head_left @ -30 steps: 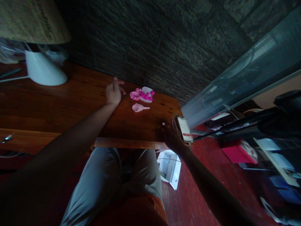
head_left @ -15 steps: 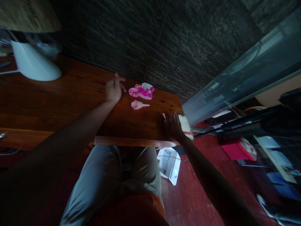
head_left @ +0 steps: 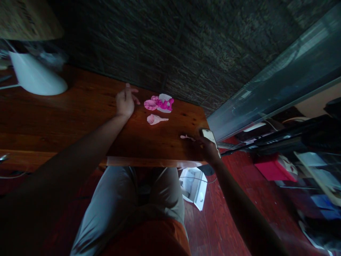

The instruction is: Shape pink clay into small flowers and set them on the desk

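My left hand rests on the wooden table, its fingers apart and nothing in them. Just right of it lies a bright pink moulded piece, clay-like in look, joined or touching a magenta one on a white backing. Below them is a pale pink piece with a round end and a tapering tail. My right hand is dark and blurred, over the lower left part of a lit phone. A small thin pink piece lies beside its fingertips; whether they touch it, I cannot tell.
At the left stand a white curved object and a brown paper-like bag. A dark stone wall runs behind the table. An open white box sits on the red floor, with a pink bin farther right.
My right hand has shifted right, onto the phone, and the small pink piece by its fingertips now shows more fully. My left hand stays in about the same place.
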### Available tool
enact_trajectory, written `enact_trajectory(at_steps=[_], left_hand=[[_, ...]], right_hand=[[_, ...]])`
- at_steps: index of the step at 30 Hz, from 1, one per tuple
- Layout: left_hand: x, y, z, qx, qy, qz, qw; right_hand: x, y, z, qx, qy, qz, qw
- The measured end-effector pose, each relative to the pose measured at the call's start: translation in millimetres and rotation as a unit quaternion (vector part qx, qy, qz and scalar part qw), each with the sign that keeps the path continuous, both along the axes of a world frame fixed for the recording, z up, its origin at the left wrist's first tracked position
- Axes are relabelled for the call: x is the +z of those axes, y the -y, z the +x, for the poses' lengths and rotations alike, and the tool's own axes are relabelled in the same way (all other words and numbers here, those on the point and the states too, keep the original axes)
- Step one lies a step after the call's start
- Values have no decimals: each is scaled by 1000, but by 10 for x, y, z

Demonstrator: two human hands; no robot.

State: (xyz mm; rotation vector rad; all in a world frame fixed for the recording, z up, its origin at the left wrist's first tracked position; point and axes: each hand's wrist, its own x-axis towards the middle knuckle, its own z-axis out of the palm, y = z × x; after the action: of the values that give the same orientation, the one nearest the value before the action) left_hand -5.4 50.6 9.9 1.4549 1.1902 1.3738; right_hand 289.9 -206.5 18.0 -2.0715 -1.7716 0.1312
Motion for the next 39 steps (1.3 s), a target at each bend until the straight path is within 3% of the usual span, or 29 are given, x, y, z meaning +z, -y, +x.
enact_trajectory(at_steps=[6,12,15,25,34,39], left_hand=[[76,59,-13,31,15,-20,999],[64,42,-11,27,27,-17,999],[64,48,-9,29,27,-13,999],[-9,22,-14,43,30,16,998],[-10,11,-12,43,25,15,999],[-14,-1,-12,43,26,12,999]], right_hand=[[73,-151,-20,10,-2,-33,999],[396,-195,-13,55,46,-30,997],[472,-222,-107,85,72,-22,993],[74,-357,-270,66,38,-24,997],[128,-642,-416,2,38,-59,998],[99,-571,-425,9,-5,-38,999]])
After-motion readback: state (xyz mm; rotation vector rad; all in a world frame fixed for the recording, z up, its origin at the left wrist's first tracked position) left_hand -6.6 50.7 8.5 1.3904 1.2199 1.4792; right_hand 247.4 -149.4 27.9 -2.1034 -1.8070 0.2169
